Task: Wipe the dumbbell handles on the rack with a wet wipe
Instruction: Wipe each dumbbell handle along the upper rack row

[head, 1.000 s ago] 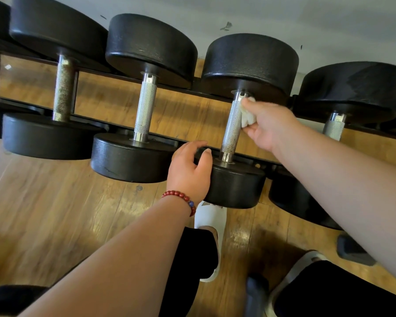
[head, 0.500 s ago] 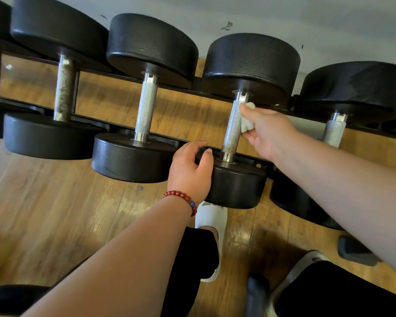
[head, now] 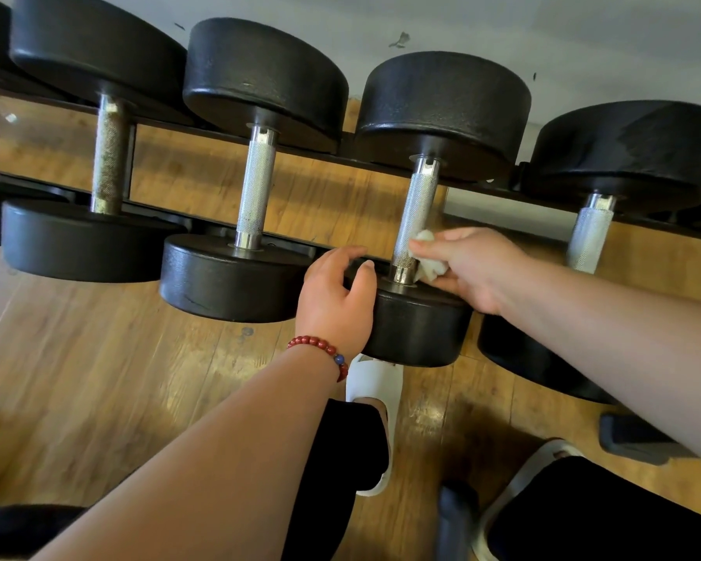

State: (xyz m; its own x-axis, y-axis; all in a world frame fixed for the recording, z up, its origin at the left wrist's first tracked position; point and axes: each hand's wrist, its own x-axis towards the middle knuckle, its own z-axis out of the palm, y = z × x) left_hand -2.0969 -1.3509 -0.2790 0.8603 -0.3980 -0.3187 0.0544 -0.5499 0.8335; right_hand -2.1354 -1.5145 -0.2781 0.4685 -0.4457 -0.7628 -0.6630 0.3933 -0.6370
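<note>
**As our wipe meets the knurled grip**

While our right hand (head: 474, 269) pinches the crumpled white wet wipe (head: 430, 267) between thumb and fingers, we press it to the near end of the knurled steel handle (head: 415, 212), just left of our knuckles. Our left hand (head: 336, 305), fingers curled, grips the rim of the round, pebbled black dumbbell head (head: 417, 330) below the wipe. Beyond our fingertips the handle runs bare, with open gaps on both sides.

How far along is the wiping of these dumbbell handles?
Done: none provably, though the left handle looks bright. In hand: the right hand presses the wipe on the middle handle's near end; the left hand grips its head. Left: likely the right handle and the dull far-left handle.
</note>
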